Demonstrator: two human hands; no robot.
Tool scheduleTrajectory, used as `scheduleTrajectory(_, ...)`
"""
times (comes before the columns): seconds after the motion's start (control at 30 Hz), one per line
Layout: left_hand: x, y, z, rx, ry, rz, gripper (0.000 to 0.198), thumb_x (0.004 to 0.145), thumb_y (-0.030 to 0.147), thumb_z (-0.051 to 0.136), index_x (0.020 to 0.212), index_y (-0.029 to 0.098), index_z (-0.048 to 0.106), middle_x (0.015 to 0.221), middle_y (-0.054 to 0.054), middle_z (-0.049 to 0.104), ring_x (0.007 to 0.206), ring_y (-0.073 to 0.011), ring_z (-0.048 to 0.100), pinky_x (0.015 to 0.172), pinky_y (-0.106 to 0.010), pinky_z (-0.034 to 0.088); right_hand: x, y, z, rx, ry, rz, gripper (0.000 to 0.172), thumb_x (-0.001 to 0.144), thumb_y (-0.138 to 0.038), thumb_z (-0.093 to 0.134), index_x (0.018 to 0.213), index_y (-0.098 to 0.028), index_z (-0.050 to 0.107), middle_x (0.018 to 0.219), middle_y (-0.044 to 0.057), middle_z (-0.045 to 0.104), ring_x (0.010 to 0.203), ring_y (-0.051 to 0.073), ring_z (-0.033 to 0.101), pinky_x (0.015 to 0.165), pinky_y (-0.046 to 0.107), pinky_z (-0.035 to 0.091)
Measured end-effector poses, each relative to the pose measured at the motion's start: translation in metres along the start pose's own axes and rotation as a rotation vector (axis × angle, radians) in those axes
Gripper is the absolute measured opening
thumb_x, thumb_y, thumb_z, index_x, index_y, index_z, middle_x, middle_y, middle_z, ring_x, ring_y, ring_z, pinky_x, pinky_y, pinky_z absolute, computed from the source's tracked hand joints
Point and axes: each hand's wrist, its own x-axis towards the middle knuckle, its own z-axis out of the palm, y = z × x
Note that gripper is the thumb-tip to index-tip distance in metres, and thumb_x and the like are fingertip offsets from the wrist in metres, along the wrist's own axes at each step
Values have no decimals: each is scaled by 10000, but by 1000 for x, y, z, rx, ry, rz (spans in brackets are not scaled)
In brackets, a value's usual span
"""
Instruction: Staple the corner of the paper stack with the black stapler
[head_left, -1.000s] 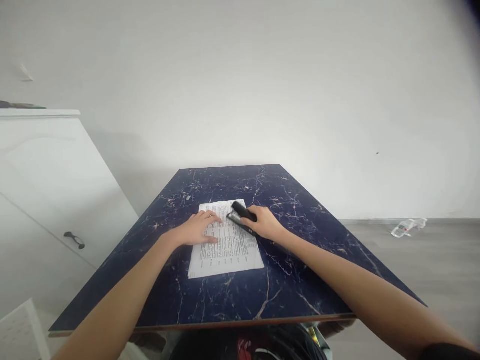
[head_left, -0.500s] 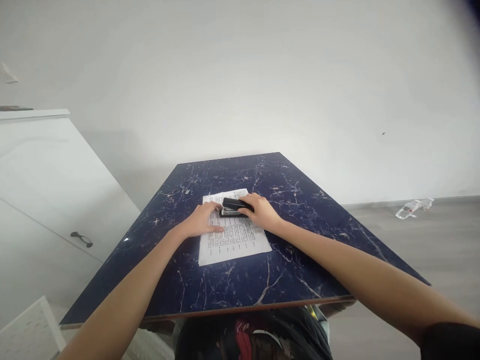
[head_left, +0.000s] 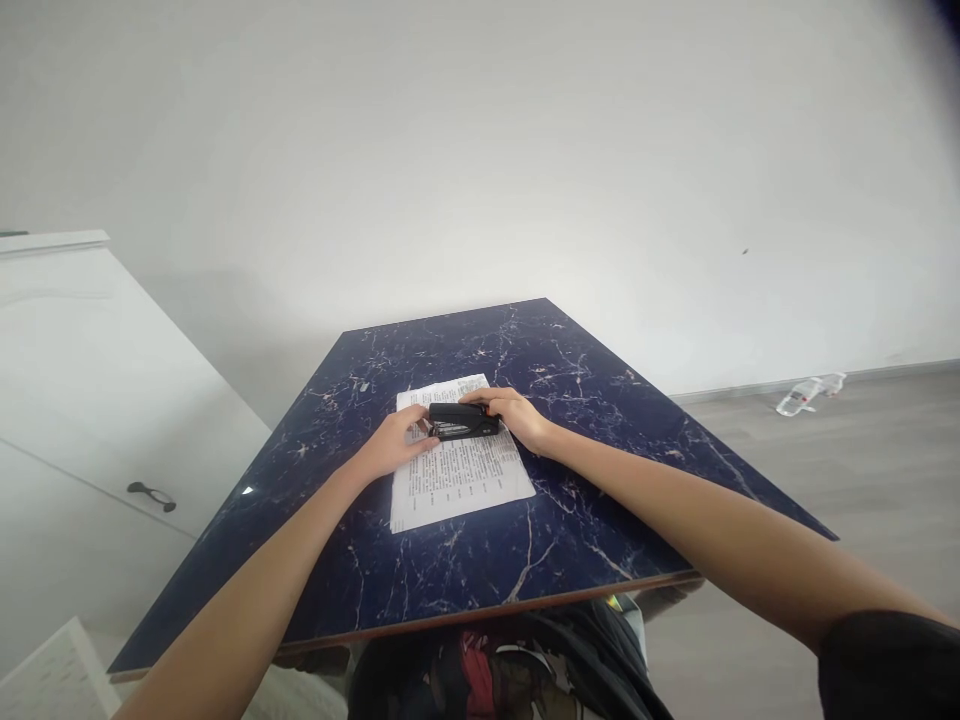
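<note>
Text (head_left: pixel 459 472) on printed paper (head_left: pixel 466 484), too small to read

The shiny dark blue table (head_left: pixel 450 570), streaky with white, had printed white paper (head_left: pixel 461 490) lying on it near the middle

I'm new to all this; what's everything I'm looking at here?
Stapler: 1, black, over the paper
Printed paper: stack, uncountable, white, on the table
Table: 1, dark blue with pale veins, centre
Cabinet: 1, white, left
Handle: 1, dark, on the cabinet
Panel-like object: 1, whitish, lower left
Plastic item: 1, mostly clear, unidentifiable, floor at right
Wall: 1, pale, behind
Floor: 1, grey, right
Clothing: dark and red, below the table's near edge
Sleeve: 1, black, lower right
Left hand: 1, bare, at the stapler's left end
Right hand: 1, bare, at its right end
</note>
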Motion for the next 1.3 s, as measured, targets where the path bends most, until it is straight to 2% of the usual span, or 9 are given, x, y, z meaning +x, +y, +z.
scheduleTrajectory(0.2, 1, 0, 2, 7, 2, -8, 334, 873, 466, 656, 1092, 214, 639, 1087, -97, 696, 992, -279, 661, 855, -394, 499, 0, 3, 1, 166, 14, 62, 555, 687, -139, 434, 1119, -194, 777, 1142, 52, 769, 1061, 274, 693, 972, 405, 525)
scheduleTrajectory(0.47, 0, -1, 2, -29, 22, -70, 395, 837, 508, 693, 1093, 209, 658, 1089, -115, 703, 970, -298, 672, 816, -408, 511, 2, 6, 2, 214, 2, 45, 570, 704, -101, 424, 1161, -201, 750, 1201, 54, 748, 1138, 261, 673, 1013, 404, 505)
scheduleTrajectory(0.63, 1, -2, 2, -34, 31, -71, 394, 826, 518, 707, 1067, 208, 676, 1055, -114, 707, 938, -302, 678, 809, -419, 520, 1, 4, 4, -101, -2, -39, 360, 880, -227, 516, 1166, -226, 735, 1195, 54, 733, 1101, 249, 667, 1004, 408, 496)
scheduleTrajectory(0.77, 1, -1, -1, -77, 71, -65, 487, 762, 503, 788, 1148, 228, 673, 1174, -116, 688, 1063, -320, 656, 893, -447, 520, -2, 2, 3, -442, -42, -91, 352, 835, -274, 718, 1183, -226, 716, 1086, 77, 748, 954, 250, 693, 865, 406, 540)
scheduleTrajectory(0.83, 2, 0, -3, -196, 168, -75, 575, 768, 524, 791, 1248, 248, 637, 1313, -124, 637, 1210, -329, 604, 984, -464, 501, -4, 0, 3, -512, 8, -161, 330, 846, -243, 712, 1176, -224, 717, 1075, 79, 753, 957, 253, 696, 874, 412, 541)
scheduleTrajectory(0.9, 2, 0, -4, -427, 306, -116, 534, 870, 565, 683, 1287, 240, 610, 1380, -136, 601, 1294, -320, 567, 1040, -472, 491, -7, -4, 4, -539, 77, -267, 345, 880, -220, 673, 1224, -233, 697, 1128, 85, 745, 1018, 262, 688, 918, 430, 536)
scheduleTrajectory(0.97, 2, 1, -4, -697, 353, -170, 472, 963, 569, 554, 1263, 210, 621, 1381, -156, 606, 1286, -309, 590, 1051, -473, 509, -9, -9, 5, -589, 130, -398, 369, 930, -187, 592, 1287, -244, 665, 1225, 93, 715, 1148, 276, 645, 995, 468, 505)
scheduleTrajectory(1.13, 1, 2, -1, -1054, 144, -267, 404, 966, 456, 629, 1242, 164, 669, 1335, -161, 660, 1240, -286, 636, 1116, -453, 505, -15, -20, 6, -760, 29, -616, 427, 1038, -134, 382, 1328, -283, 658, 1390, 56, 648, 1350, 259, 526, 1143, 526, 364)
scheduleTrajectory(1.3, -1, -2, 3, -1152, 127, -286, 313, 933, 352, 708, 1174, 153, 729, 1325, -133, 679, 1271, -255, 619, 1173, -398, 452, -17, -24, 3, -786, -160, -717, 359, 1042, -168, 504, 1318, -336, 662, 1392, 15, 654, 1354, 252, 546, 1160, 538, 373)
